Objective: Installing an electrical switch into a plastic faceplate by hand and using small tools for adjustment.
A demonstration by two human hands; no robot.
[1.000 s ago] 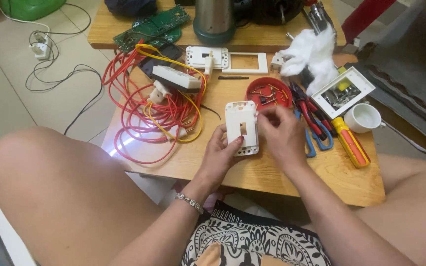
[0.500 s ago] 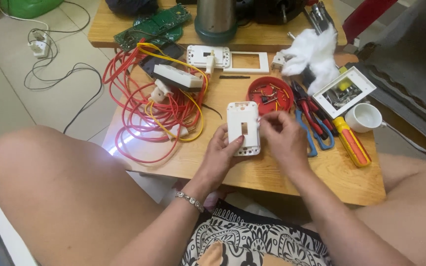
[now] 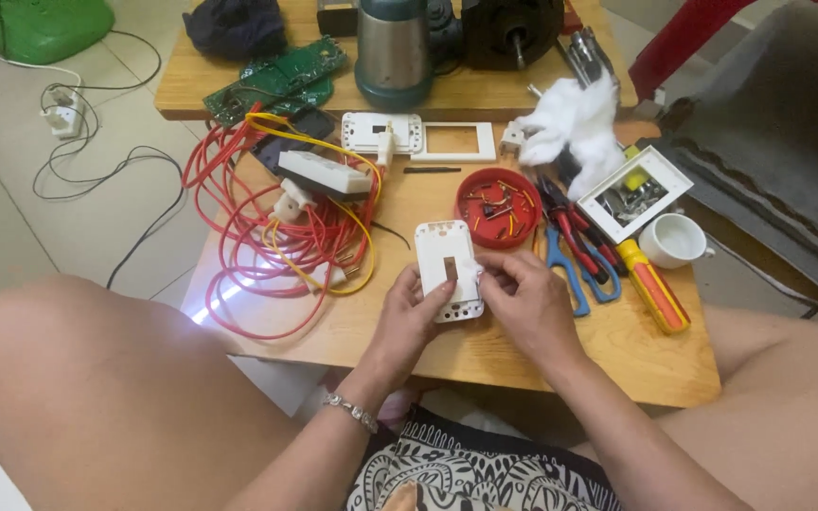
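A low wooden table [image 3: 485, 355] stands on a pale tiled floor [image 3: 97, 227], with the person seated at its near edge, bare knees to either side. Both hands meet over the middle of the table on a white switch plate [image 3: 447, 270], held upright with its long side running away from the person and a small rectangular opening in its centre. The left hand [image 3: 409, 317] curls around the plate's left edge and lower corner, fingers closed on it. The right hand [image 3: 527, 303] pinches the plate's right edge between thumb and fingertips, also closed on it. A bracelet [image 3: 352, 413] sits on the left wrist.

Just behind the plate lies a red dish [image 3: 497, 206] holding small bits of hardware. To its right lie blue-handled pliers [image 3: 565, 265] and red-handled cutters [image 3: 587, 237], then a screwdriver [image 3: 652, 286] with a yellow and orange handle, and a white cup [image 3: 674, 241]. A white frame [image 3: 634, 194] and a wad of white cloth [image 3: 570, 123] lie further back. Left of the plate sprawls a tangle of red wire [image 3: 257, 237] with a white socket [image 3: 324, 172] on top. On a second table behind stand a metal flask [image 3: 392, 52] and a green circuit board [image 3: 276, 80]
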